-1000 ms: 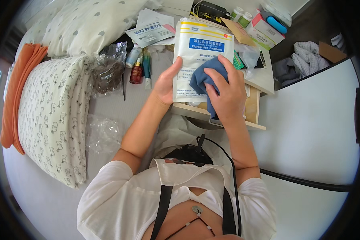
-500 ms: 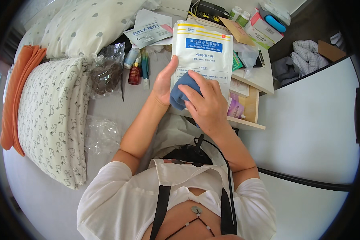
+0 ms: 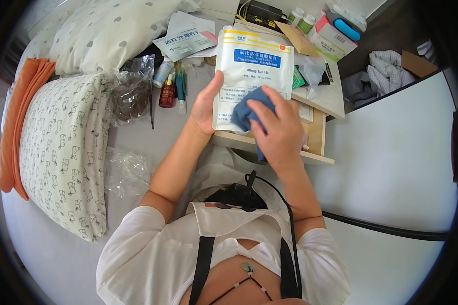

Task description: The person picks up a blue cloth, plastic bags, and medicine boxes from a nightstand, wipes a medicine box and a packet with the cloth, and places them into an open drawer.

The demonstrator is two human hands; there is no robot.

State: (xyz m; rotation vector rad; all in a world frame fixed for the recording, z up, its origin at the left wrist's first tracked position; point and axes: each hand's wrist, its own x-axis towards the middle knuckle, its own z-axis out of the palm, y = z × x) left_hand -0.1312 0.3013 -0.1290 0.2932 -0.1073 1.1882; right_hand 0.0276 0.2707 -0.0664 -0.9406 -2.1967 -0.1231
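Observation:
My left hand [image 3: 206, 104] grips a flat white medicine-patch pouch [image 3: 257, 76] by its left edge, thumb on the front and the other fingers hidden behind. The pouch has yellow stripes and a blue label panel, and its printed face is turned up toward me. Bunched in my right hand [image 3: 280, 124] is a blue cloth [image 3: 248, 111], which lies against the lower right part of the pouch. Behind and below the pouch, an open wooden drawer [image 3: 318, 133] is partly covered by it and by my right hand.
Left on the bed lie a red dropper bottle [image 3: 168, 92], a blue-green tube [image 3: 180, 90], a bagged brown hairpiece [image 3: 130, 99], silver packets [image 3: 185, 40] and a folded patterned quilt [image 3: 61, 157]. Boxes [image 3: 331, 38] and green-capped bottles [image 3: 306, 23] crowd the nightstand [image 3: 328, 99].
My right hand has slid the blue cloth rightward across the pouch, uncovering its lower left corner. The pouch has shifted slightly left and up in view.

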